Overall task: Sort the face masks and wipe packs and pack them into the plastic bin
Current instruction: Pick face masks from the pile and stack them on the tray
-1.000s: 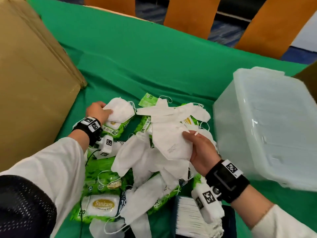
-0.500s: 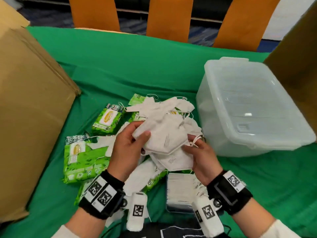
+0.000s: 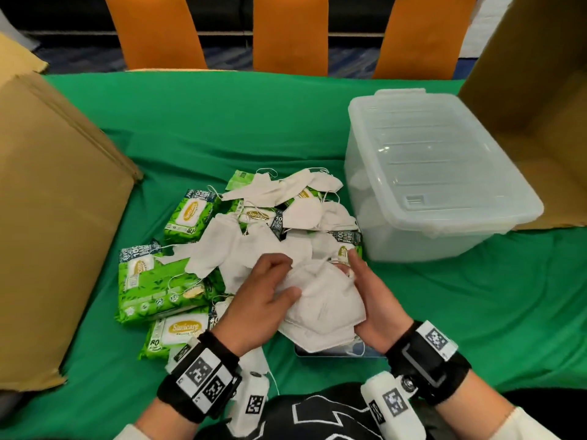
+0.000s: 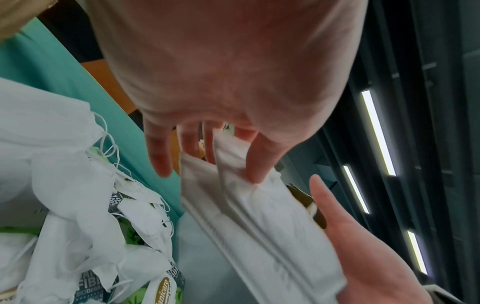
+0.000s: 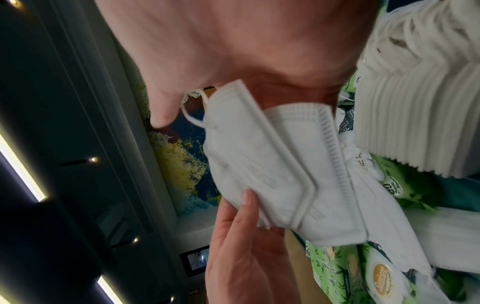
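I hold a small stack of folded white face masks [image 3: 324, 309] between both hands, low over the table's near side. My left hand [image 3: 282, 277] grips its left side, thumb on top and fingers over the far edge. My right hand [image 3: 352, 274] cups the right edge, the stack [image 5: 259, 164] lying across its palm. In the left wrist view my left fingertips [image 4: 254, 170] press on the mask edges [image 4: 259, 216]. Loose masks [image 3: 241, 246] lie heaped over green wipe packs [image 3: 190, 214] just beyond my hands. The clear plastic bin [image 3: 413, 242] stands at the right with its lid on.
More wipe packs [image 3: 152, 287] lie left of my hands on the green cloth [image 3: 222, 138]. An open box of stacked masks [image 3: 317, 354] sits under the held stack. A cardboard box [image 3: 57, 217] stands at the left, another [image 3: 540, 122] behind the bin. Orange chair backs [image 3: 289, 33] line the far edge.
My left hand left the pile at the left with a mask and joined my right hand on the stack. Both hands have drawn the stack lower and nearer to my body.
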Available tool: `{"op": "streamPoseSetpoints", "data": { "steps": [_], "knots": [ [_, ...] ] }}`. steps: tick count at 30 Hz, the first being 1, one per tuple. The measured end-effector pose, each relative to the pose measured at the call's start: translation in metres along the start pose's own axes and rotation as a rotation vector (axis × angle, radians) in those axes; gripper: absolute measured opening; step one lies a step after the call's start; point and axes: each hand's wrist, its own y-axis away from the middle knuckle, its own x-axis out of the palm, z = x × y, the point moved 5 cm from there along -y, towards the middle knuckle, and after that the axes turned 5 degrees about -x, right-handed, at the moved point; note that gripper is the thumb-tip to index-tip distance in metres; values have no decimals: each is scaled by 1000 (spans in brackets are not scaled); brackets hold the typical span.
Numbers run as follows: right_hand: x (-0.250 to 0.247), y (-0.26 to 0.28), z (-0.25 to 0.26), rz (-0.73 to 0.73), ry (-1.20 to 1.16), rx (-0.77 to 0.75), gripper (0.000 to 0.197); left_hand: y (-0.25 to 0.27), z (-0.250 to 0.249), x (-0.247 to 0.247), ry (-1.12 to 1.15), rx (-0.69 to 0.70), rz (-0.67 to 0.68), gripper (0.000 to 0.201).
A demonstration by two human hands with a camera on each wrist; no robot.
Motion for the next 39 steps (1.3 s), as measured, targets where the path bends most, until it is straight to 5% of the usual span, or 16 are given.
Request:
{"op": "streamPoseSetpoints", "data": {
  "steps": [3,8,14,19,24,28,34,39],
  "knots": [
    [-10,5,-5,9,73,-27,68,6,-4,17,-82,49,154,50],
    [-31,15,4,-85,108,-133,19,15,-9,19,-92,54,62,44],
    [-49,18,17,-100,149,-149,12,16,-13,17,9,17,38,23],
    [-67,20,31,-50,188,-35,11,6,-14,16,51,-58,123,54],
    [-91,17,43,104,585,52,44,-2,-12,11,-52,-42,217,30],
    [-88,11,46,165,996,10,26,-6,-17,24,-98,-33,294,25],
    [-42,12,47,179,3,17,7,-11,-3,44,-134,-94,353,46],
    [-36,3,49,75,-32,-21,17,-13,-4,53,-53,-102,329,56]
  ]
}}
